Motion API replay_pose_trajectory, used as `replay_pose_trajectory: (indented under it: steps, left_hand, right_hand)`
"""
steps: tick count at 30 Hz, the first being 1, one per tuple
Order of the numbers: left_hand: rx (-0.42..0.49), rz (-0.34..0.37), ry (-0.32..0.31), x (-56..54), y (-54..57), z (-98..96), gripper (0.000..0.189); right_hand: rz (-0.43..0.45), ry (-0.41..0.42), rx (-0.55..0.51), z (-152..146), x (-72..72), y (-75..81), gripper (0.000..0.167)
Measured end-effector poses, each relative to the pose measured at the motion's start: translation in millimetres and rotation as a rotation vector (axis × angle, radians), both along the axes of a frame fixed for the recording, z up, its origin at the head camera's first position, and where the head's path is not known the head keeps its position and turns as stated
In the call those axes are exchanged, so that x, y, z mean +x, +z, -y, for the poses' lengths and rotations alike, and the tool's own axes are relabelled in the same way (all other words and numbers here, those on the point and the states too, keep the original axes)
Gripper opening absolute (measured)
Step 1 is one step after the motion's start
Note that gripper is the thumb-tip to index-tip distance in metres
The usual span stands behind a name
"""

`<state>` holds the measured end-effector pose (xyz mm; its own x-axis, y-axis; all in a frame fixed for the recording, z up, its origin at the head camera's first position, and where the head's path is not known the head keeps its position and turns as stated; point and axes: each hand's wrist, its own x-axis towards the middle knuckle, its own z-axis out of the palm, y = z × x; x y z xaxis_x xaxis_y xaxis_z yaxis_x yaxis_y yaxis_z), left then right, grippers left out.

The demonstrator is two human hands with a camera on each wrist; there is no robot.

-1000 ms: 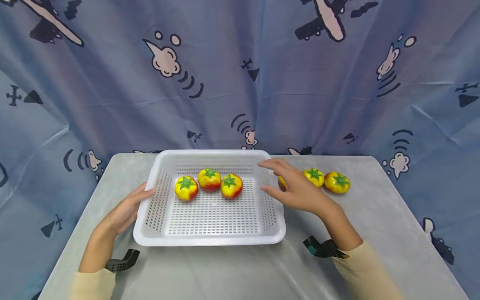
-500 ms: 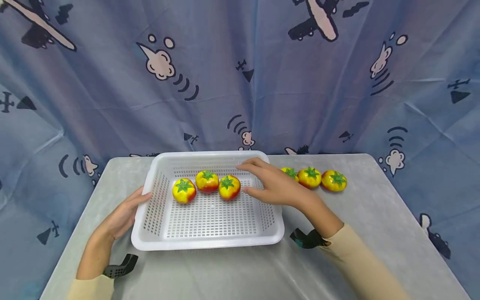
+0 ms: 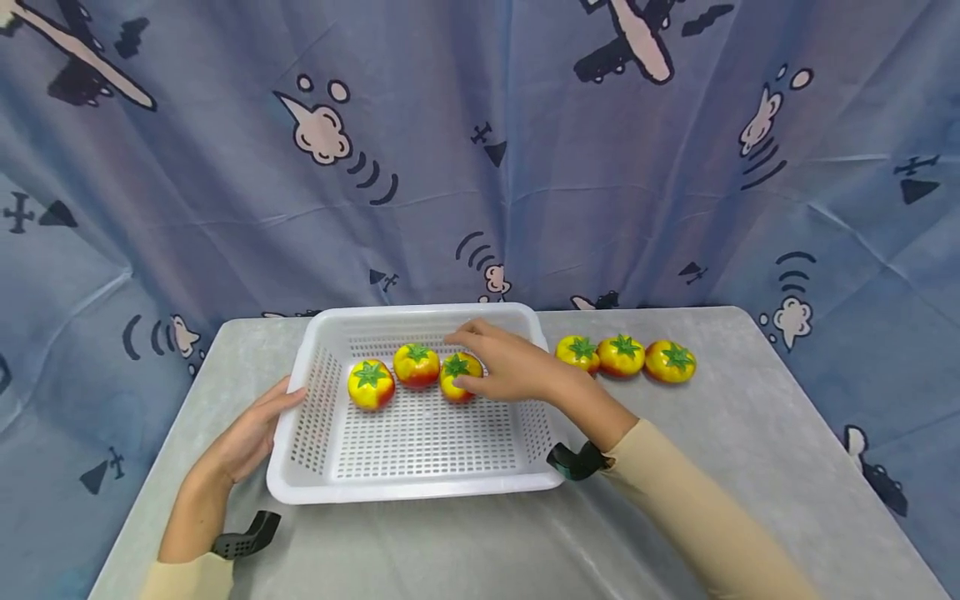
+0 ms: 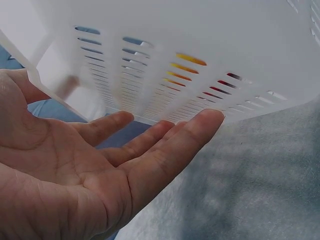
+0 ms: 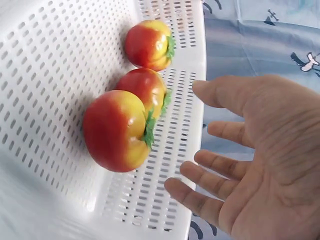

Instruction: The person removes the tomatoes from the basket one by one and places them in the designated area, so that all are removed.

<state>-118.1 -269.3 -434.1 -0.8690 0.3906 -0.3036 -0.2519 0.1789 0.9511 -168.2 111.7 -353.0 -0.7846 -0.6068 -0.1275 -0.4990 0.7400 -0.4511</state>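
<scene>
A white perforated plastic basket (image 3: 420, 492) holds three red-and-yellow tomatoes with green star-shaped tops: the left one (image 3: 371, 385), the middle one (image 3: 416, 365) and the right one (image 3: 453, 367). My left hand (image 3: 243, 433) holds the basket's left side, thumb over the rim. In the left wrist view, the fingers (image 4: 165, 155) extend along the outside of the slotted wall. My right hand (image 3: 513, 362) reaches over the basket with fingers spread, thumb overlapping the right tomato in the head view. In the right wrist view, a gap shows between its fingers and the nearest tomato (image 5: 112, 130).
Outside the basket, to its right, three more tomatoes lie in a row: one near the basket (image 3: 576, 353), one in the middle (image 3: 621, 356) and one at the far end (image 3: 670, 362). Behind the grey tabletop (image 3: 750, 467) hangs a blue printed curtain (image 3: 450, 167).
My right hand has moved left, from beside the basket's right rim to over the right tomato inside, uncovering the row on the table. The left hand keeps its hold on the basket.
</scene>
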Motion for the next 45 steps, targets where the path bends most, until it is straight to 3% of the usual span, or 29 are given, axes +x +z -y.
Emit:
replay_pose_trajectory:
  steps: [17, 28, 45]
  left_hand:
    - [0.0, -0.005, -0.001, 3.3, 0.2, 6.5, 0.072]
    - [-0.001, 0.0, 0.004, 2.7, -0.9, 3.7, 0.073]
    - [0.017, -0.009, -0.026, -1.7, 0.3, 0.4, 0.072]
  right_hand:
    - [0.08, -0.018, 0.181, 31.3, -13.4, -16.9, 0.072]
    - [0.062, -0.037, 0.27, 36.5, -17.4, -25.6, 0.072]
    - [0.076, -0.086, 0.24, 33.0, -13.6, -28.9, 0.073]
